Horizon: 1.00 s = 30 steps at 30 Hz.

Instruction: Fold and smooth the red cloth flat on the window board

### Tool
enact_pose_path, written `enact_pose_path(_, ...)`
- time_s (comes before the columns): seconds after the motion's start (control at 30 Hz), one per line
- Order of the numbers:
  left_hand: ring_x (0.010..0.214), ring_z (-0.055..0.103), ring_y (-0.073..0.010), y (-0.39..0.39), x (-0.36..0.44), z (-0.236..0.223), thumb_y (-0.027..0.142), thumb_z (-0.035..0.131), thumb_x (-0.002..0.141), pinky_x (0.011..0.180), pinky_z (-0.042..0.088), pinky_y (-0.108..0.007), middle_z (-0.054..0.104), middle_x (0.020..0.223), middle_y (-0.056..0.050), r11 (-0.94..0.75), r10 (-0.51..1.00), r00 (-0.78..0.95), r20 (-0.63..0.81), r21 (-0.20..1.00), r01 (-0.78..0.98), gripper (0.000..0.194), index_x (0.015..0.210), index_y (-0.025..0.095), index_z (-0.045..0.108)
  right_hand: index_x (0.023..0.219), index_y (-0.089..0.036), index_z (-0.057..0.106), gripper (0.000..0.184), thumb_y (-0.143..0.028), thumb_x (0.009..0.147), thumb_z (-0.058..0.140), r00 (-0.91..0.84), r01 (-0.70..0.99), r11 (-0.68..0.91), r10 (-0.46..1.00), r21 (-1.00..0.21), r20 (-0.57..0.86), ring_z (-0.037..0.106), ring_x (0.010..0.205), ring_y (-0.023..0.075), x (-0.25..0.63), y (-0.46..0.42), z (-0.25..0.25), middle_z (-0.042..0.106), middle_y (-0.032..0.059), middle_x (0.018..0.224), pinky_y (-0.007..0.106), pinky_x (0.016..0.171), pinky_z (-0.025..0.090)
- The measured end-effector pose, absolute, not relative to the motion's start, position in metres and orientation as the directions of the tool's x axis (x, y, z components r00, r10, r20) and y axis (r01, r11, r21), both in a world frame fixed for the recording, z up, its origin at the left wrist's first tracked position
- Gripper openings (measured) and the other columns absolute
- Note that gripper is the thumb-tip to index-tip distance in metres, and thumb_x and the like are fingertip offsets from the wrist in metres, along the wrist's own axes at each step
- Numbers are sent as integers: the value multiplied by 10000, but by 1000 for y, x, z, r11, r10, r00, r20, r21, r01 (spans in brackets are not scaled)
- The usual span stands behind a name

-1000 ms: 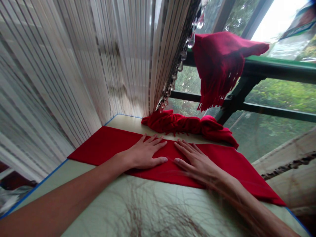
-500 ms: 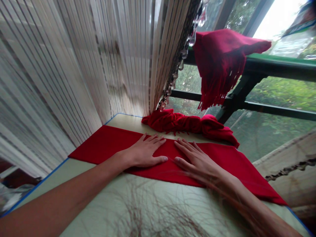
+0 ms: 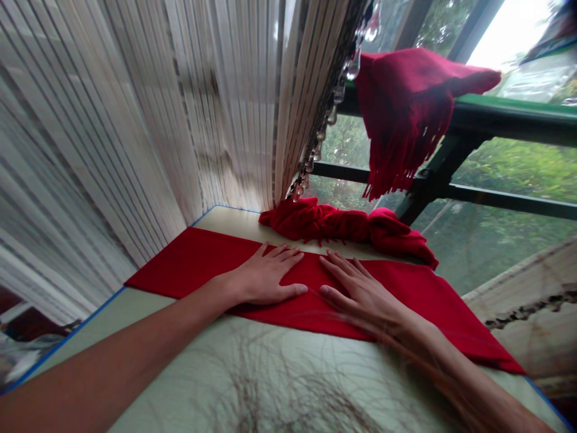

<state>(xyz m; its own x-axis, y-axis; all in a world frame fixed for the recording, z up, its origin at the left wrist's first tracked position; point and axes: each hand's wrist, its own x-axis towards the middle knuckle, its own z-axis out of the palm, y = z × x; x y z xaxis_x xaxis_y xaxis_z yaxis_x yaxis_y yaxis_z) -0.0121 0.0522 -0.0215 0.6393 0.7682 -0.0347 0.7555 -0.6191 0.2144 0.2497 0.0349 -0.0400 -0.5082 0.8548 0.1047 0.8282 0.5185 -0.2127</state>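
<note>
Evidently the flattening is well along: the red cloth [image 3: 193,260] lies spread as one long band across the middle of the tabletop [image 3: 202,355], running from its left edge right over to its right edge, and I judge that little smoothing of this piece is left. Both ends reach the blue edging. I rest my left grip [image 3: 267,278] and my right grip [image 3: 358,285] palm down on the cloth near the tabletop's middle, fingers apart and straight, thumbs pointing toward each other with a gap between; neither is clamped on anything. What looks unworked is the bunched red cloth [image 3: 338,224] along the tabletop's far edge, all rumples, with a few short tassels showing on the side toward me. The piece under my palms is deep red, matt and plain, its face nearly free of wrinkles, its long edges mostly even, though the border at the tabletop's right end looks a little thicker and less crisp. Whether it is folded in layers I cannot tell. Beyond the tabletop and above it, a fringed red cloth [image 3: 406,78] hangs over a green rail [image 3: 518,111], and to the left of the tabletop falls a striped curtain [image 3: 135,120].
</note>
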Motion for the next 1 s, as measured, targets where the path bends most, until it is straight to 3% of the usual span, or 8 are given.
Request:
enact_pose_path(0.07,1529,114,-281,53,-12,-23,765,291,937,1218,43,-539,188,1652,-60,-619,769,639,-32,213,756,840,1591,246,204,1559,-255,272,746,-696,962,351,-496,836,508,861,-206,108,103,1523,271,250,36,-41,112,71,1663,547,1247,156)
enact_pose_path(0.23,1527,120,-279,54,-13,-25,771,279,936,1216,44,-543,185,1653,-61,-622,767,641,-31,209,755,847,1592,241,199,1566,-256,242,744,-692,969,330,-513,833,514,856,-204,62,122,1521,271,250,37,-41,229,61,1640,579,1246,125)
enact_pose_path(0.77,1521,149,-293,55,-12,-26,692,371,964,1212,35,-539,170,1651,-62,-613,776,631,-19,217,760,793,1590,230,222,1566,-239,234,771,-698,960,361,-486,850,481,873,-213,29,90,1529,252,246,32,-32,149,65,1656,542,1253,103)
enact_pose_path(1.0,1523,127,-308,53,-11,-24,714,369,954,1209,26,-558,184,1650,-62,-603,783,621,-15,223,766,821,1589,213,225,1565,-250,249,828,-740,917,413,-484,847,478,874,-231,33,120,1525,278,249,32,-33,203,69,1648,551,1252,120)
